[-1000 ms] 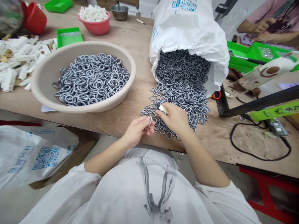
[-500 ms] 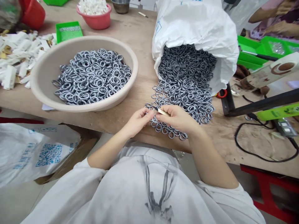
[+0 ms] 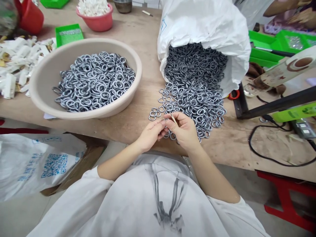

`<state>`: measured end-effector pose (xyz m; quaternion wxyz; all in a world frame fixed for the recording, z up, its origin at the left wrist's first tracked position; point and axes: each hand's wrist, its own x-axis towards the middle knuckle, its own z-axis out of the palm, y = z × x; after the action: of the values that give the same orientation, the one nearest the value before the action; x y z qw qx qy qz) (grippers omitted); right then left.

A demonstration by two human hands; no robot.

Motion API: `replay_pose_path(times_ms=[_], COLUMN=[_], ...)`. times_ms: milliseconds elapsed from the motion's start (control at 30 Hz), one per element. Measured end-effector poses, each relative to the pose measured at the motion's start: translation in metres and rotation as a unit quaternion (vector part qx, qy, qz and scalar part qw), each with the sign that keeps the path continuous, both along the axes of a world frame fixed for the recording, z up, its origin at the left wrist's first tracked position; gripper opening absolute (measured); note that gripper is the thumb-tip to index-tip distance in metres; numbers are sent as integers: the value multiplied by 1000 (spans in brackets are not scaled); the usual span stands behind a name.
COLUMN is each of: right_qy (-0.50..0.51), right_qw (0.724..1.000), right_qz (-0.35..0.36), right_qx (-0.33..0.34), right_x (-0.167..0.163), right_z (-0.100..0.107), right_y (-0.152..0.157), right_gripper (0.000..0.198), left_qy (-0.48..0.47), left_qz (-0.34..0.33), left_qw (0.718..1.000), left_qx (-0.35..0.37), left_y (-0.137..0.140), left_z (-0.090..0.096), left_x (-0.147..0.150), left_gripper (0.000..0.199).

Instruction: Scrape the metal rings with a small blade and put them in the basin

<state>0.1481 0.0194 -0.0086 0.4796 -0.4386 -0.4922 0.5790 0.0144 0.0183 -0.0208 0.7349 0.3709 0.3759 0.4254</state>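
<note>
My left hand point(image 3: 151, 134) is closed in a pinch at the near edge of the table, apparently on a grey ring mostly hidden by the fingers. My right hand point(image 3: 185, 131) meets it fingertip to fingertip. Between its thumb and fingers is a slim cream-handled tool point(image 3: 174, 118), slanting up to the left; its tip is hard to make out now. Around and beyond both hands spreads a pile of loose grey rings point(image 3: 199, 103), spilling from a white sack point(image 3: 204, 23) on its side. A beige basin point(image 3: 85, 113) at the left holds many similar rings.
White plastic pieces point(image 3: 22, 54) lie heaped at far left, near a green tray point(image 3: 69, 34) and a pink bowl point(image 3: 95, 21). A dark metal frame point(image 3: 276, 107) and black cable point(image 3: 251, 141) stand at right. Another person's hand point(image 3: 304, 18) shows at upper right.
My hands have drawn closer together and slightly nearer my body. The tool has turned more upright in my right hand. The whole view has shifted a little.
</note>
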Motion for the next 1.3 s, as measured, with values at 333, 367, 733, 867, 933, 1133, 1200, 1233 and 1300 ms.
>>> replay_pose_path(times_ms=[333, 367, 733, 867, 933, 1133, 1200, 1233, 1300], right_qy=[-324, -350, -406, -429, -464, -597, -636, -652, -671], right_qw=[899, 885, 878, 885, 872, 777, 743, 729, 715], right_qz=[-69, -60, -26, -74, -61, 66, 104, 113, 110], right_qx=[287, 302, 254, 163, 146, 187, 183, 176, 162], right_x=[16, 16, 16, 27, 27, -10, -22, -26, -27], right_z=[0, 0, -1, -5, -3, 4, 4, 3, 3], right_y=[-13, -15, -15, 3, 14, 54, 67, 72, 78], right_gripper=[43, 41, 44, 49, 48, 32, 31, 30, 29], left_qy=[-67, -66, -80, -77, -63, 9, 10, 9, 1], left_qz=[-22, -14, -39, -109, -92, 31, 68, 85, 108], left_qw=[996, 996, 995, 990, 993, 998, 996, 995, 992], left_qx=[-60, -65, -51, -43, -41, -45, -49, -51, -66], left_y=[-7, -8, -12, -18, -19, -7, -3, -2, 1], left_z=[13, 13, 13, 13, 10, -2, -4, -4, -3], left_x=[-3, -3, -2, -7, -13, -46, -55, -58, -61], left_gripper=[28, 26, 22, 30, 30, 17, 24, 26, 22])
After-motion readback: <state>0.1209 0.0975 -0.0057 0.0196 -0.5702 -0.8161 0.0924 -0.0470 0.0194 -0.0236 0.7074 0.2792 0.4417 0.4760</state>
